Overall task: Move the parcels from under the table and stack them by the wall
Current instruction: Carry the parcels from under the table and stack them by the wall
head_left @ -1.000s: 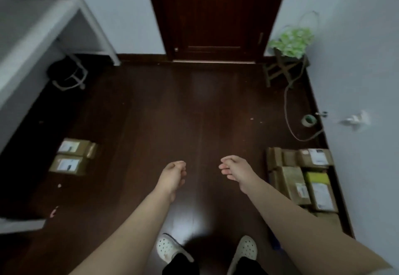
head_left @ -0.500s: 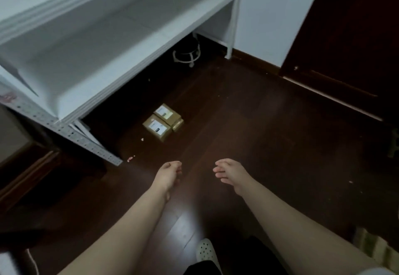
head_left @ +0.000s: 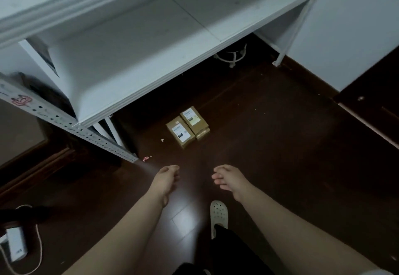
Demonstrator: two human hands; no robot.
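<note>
Two small brown cardboard parcels lie side by side, touching, on the dark wooden floor (head_left: 269, 145) just in front of the white table's (head_left: 138, 43) front edge. The nearer parcel (head_left: 180, 134) carries a white shipping label with a black block on it; the farther parcel (head_left: 194, 119) has a white label with a yellowish patch. The print on both is too small to read. A third brown edge shows at the right end of the farther parcel, but whether it is a separate box cannot be told.

Both bare hands hang in the air nearer the camera, well apart from the parcels and holding nothing. The left hand (head_left: 166, 178) has its fingers curled loosely inward; the right hand (head_left: 231, 178) is likewise loosely curled, its fingertips pointing toward the left hand.

Below the right hand a white perforated clog (head_left: 218, 214) stands on the floor. A grey perforated metal rail (head_left: 71, 123) runs diagonally at the left, bearing a small pink sticker whose markings are unreadable. Under the table's far end sits a white ring-shaped stand (head_left: 232, 55). At the lower left lie a white box (head_left: 16, 246) and a pale cord (head_left: 40, 240).
</note>
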